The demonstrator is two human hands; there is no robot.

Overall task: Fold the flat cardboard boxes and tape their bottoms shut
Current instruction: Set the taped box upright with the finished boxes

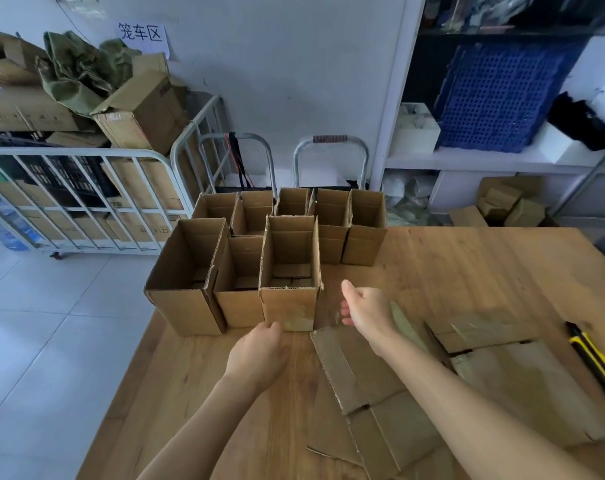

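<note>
The left hand (258, 353) meets the lower front of the nearest folded box (289, 308) (its fingers are hidden; I cannot tell their state); the right hand (367, 311) hovers just beside that box, fingers (345, 311) loosely curled, holding nothing; flat cardboard (380, 393) lies on the bench (467, 265) just behind them.

Upright boxes (289, 308) crowd the far-left corner, flat cardboard (346, 368) right (knife (595, 368) beyond), bare table (294, 410) between
</note>
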